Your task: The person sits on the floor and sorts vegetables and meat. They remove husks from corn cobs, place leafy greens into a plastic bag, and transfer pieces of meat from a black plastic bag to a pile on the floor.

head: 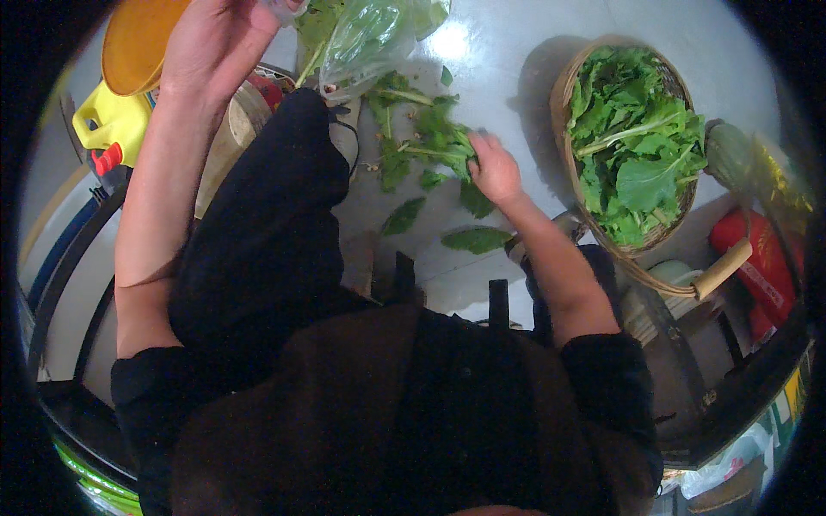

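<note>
My left hand (222, 48) is raised at the top left, its fingers partly cut off by the picture's edge. It grips the edge of a clear plastic bag (371, 48), which hangs over the floor with green leaves in and behind it. Down on the grey floor, my right hand (497, 166) has its fingers and thumb around part of a pile of loose leafy greens (432, 132); hand and nearby leaves are slightly blurred. Single leaves (476, 238) lie closer to my feet. Right of that hand stands an oval wicker basket (560, 122) heaped with leafy greens (635, 142).
At left are an orange plastic basin (135, 51), a yellow jug (119, 122) with a red cap, and a pale bucket-like container (226, 138). A green melon or squash (729, 151) and a red bag (761, 264) lie right of the basket, whose handle (723, 267) sticks out toward me.
</note>
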